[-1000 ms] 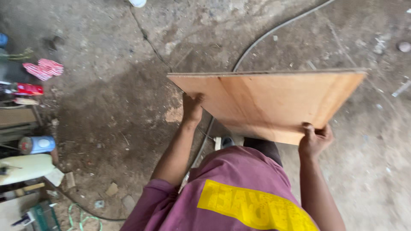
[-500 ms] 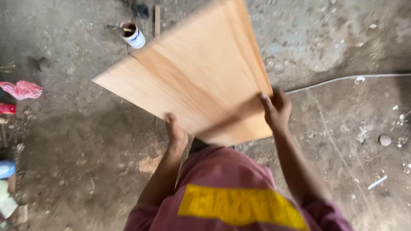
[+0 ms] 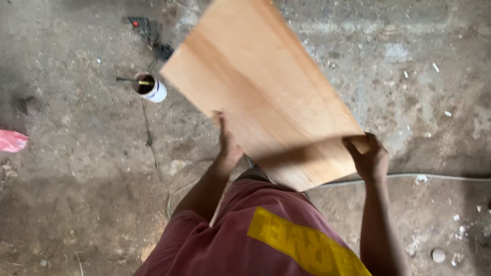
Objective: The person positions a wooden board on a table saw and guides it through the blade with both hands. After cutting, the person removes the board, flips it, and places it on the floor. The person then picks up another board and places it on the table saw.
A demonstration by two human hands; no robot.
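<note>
Holding a plywood board (image 3: pixel 261 87) out in front of the body, the person has both bare hands on its near end. The left hand (image 3: pixel 228 144) has its grip closed on the board's left edge, fingers tucked underneath and the thumb side pressed against the wood. The right hand (image 3: pixel 369 156) has its grip closed around the near right corner, fingers curled over the edge onto the top face. The board is a light tan rectangular sheet, tilted and turned diagonally, so its far end runs up out of the top of the view; it hangs above the floor (image 3: pixel 76 194) and touches nothing but the two hands. Its near edge sits just over the person's reddish shirt (image 3: pixel 230 240), which carries a yellow patch.

Below lies a dirty concrete floor scattered with chips and dust. Left of the board stands a small white can (image 3: pixel 150 87) with a stick resting in it, well apart from the left hand. A thin cord (image 3: pixel 151 148) runs down the floor from near the can. A pale hose (image 3: pixel 434 177) stretches along the floor to the right, passing under the right wrist. At the far left edge lies a pink rag (image 3: pixel 11 141). A dark tool (image 3: pixel 139 23) lies near the top, beyond the can.
</note>
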